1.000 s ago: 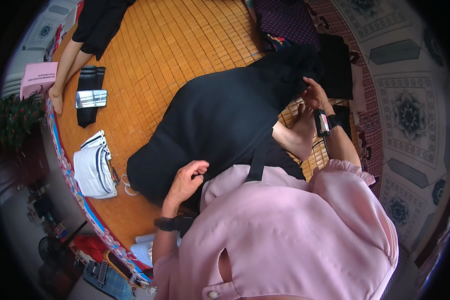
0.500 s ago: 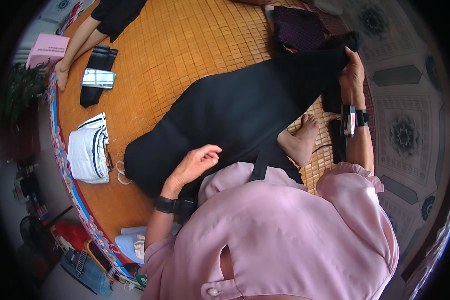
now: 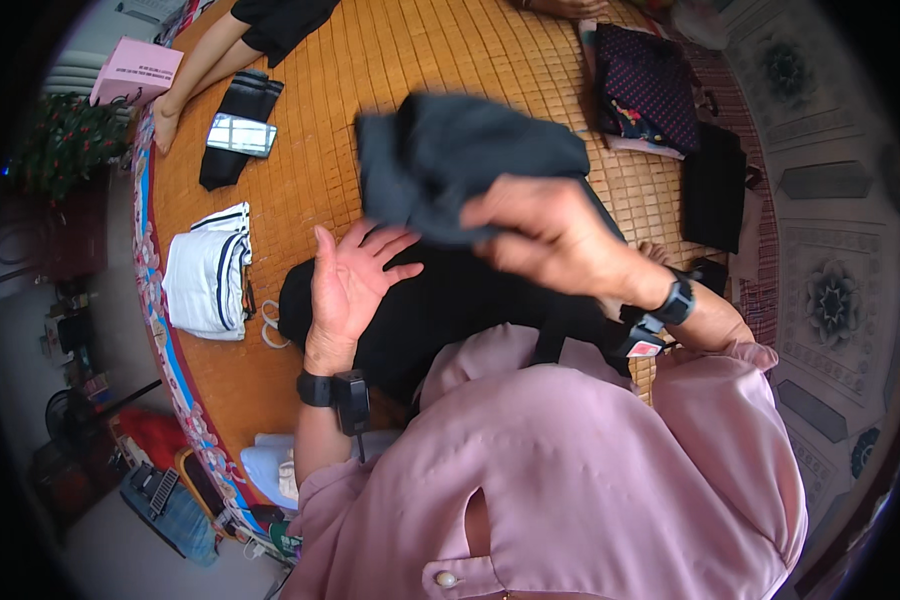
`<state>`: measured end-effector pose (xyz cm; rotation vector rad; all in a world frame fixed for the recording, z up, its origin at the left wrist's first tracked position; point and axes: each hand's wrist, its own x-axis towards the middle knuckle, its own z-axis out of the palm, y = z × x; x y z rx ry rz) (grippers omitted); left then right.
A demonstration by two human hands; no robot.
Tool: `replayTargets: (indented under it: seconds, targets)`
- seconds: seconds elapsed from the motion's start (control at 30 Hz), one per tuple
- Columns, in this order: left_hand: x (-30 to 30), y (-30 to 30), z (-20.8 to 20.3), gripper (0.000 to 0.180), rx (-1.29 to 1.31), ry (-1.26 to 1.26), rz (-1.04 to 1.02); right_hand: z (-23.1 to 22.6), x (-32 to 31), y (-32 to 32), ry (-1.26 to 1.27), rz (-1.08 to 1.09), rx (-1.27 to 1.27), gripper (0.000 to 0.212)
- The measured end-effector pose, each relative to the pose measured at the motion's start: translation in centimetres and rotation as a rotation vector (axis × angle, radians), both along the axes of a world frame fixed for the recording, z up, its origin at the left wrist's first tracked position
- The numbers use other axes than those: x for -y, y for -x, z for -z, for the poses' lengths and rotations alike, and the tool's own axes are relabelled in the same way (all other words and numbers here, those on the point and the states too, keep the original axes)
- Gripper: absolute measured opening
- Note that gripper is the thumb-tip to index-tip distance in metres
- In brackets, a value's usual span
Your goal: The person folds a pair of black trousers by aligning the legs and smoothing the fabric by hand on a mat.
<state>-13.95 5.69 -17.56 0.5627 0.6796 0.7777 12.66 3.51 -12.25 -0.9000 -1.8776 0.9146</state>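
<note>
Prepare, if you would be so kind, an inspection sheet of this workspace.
Surface: orange-brown mat of small tiles, cloths spread about on it.
Things in hand: large black cloth, one part raised and blurred, the rest across the lap.
Clutter: folded white cloth with dark stripes; purple dotted cloth on a pile; shiny rectangular object on a folded black cloth.
Hands: right hand grips the raised part; left hand open, contact unclear.
Cables: short black cord below the left wrist's black box.
Surroundings: another person's bare legs; grey floral-patterned floor.
</note>
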Motion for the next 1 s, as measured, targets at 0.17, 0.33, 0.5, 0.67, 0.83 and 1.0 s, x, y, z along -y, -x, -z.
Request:
replayTargets:
  seconds: [0.17,0.33,0.5,0.67,0.83,1.0]
  targets:
    - [1.4,0.6,2.4,0.080,-0.065,0.145,-0.092,4.6,2.4,1.5,0.065,-0.237,0.215,0.032]
    - [1.7,-1.2,3.4,0.046,-0.407,0.047,-0.040,5.2,4.3,-1.7,0.603,-0.325,-0.042,0.025]
    - [-0.5,-3.2,1.6,0.032,-0.453,0.054,-0.153,5.3,4.9,-5.8,0.761,-0.150,-0.254,0.031]
    - [-2.7,-9.3,-5.1,0.035,-0.290,-0.159,-0.101,2.4,4.1,-5.0,0.296,0.132,0.007,0.080]
    - [-2.7,-15.0,-7.2,0.037,-0.192,-0.417,0.180,4.5,2.0,-4.6,0.293,0.564,-0.361,0.046]
    - [-6.4,-12.5,-2.4,0.035,-0.667,-0.454,0.202,6.5,-0.2,-17.2,0.519,0.947,-0.924,0.014]
